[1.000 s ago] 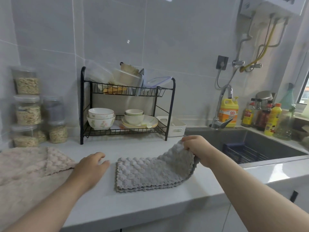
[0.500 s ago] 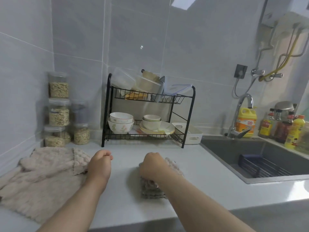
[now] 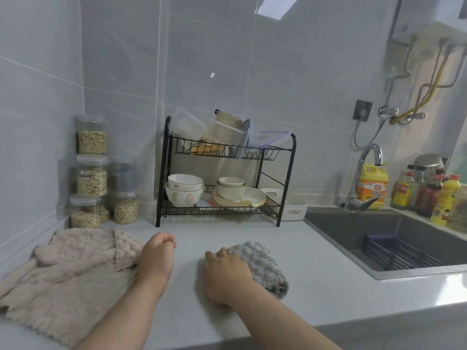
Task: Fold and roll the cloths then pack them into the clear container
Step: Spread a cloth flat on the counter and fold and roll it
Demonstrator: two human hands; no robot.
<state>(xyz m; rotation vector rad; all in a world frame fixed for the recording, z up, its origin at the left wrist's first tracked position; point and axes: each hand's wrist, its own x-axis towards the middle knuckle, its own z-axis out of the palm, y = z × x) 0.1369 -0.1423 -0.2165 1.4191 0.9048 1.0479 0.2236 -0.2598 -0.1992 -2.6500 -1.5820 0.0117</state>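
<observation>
A grey textured cloth [image 3: 265, 266] lies folded into a narrow pad on the pale counter [image 3: 328, 286]. My right hand [image 3: 227, 274] sits on its left part, fingers curled over the near-left edge, hiding that side. My left hand [image 3: 158, 258] is curled in a fist with nothing in it, just right of a heap of beige cloths [image 3: 68, 274] on the counter's left. A clear plastic container [image 3: 189, 125] rests tilted on the top shelf of the black dish rack [image 3: 285, 188].
Bowls and plates fill the rack's lower shelf. Stacked jars of grain [image 3: 92, 173] stand in the left corner. A white basket [image 3: 293, 205] sits beside the rack. The sink [image 3: 353, 236] with its tap [image 3: 364, 178] and bottles [image 3: 374, 185] lies to the right.
My right hand carried the grey cloth's right side over to the left, folding it narrower, and now rests on it. My left hand went from flat and open to curled. The view turned left.
</observation>
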